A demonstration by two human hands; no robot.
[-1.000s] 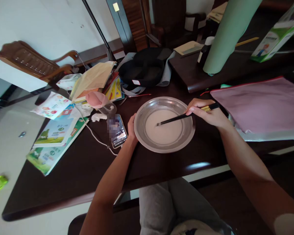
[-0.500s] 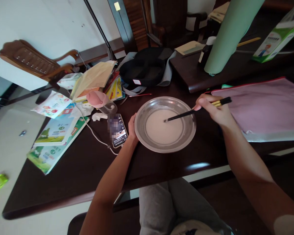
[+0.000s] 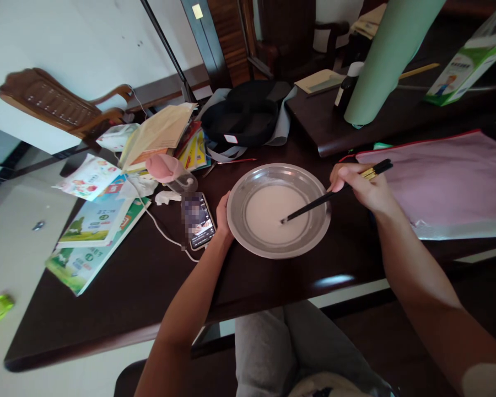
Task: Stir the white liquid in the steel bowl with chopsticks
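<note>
A round metal bowl [image 3: 236,231] with a wide rim stands on the dark wooden table [image 3: 268,281]. Pale, milky liquid [image 3: 268,215] covers its bottom. My left hand [image 3: 223,216] grips the bowl's left side, its fingers partly hidden behind and under the rim. In my right hand [image 3: 361,184], above and right of the bowl, is a closed pair of black chopsticks [image 3: 314,204] with gold bands near the top. Their tips dip into the liquid near the middle. Just left of my left hand lies a lit phone [image 3: 201,223] with a white cable.
Left of the phone are a pink-topped cup [image 3: 165,168], crumpled tissue [image 3: 167,197] and books [image 3: 95,220]. Behind the bowl sits a black bag [image 3: 242,118]. A pinkish zip folder [image 3: 450,184] lies at right; a green roll [image 3: 391,66] stands beyond it.
The chopstick tips have moved toward me and slightly right through the liquid. My right hand has shifted slightly right. My left hand and the bowl have stayed put.
</note>
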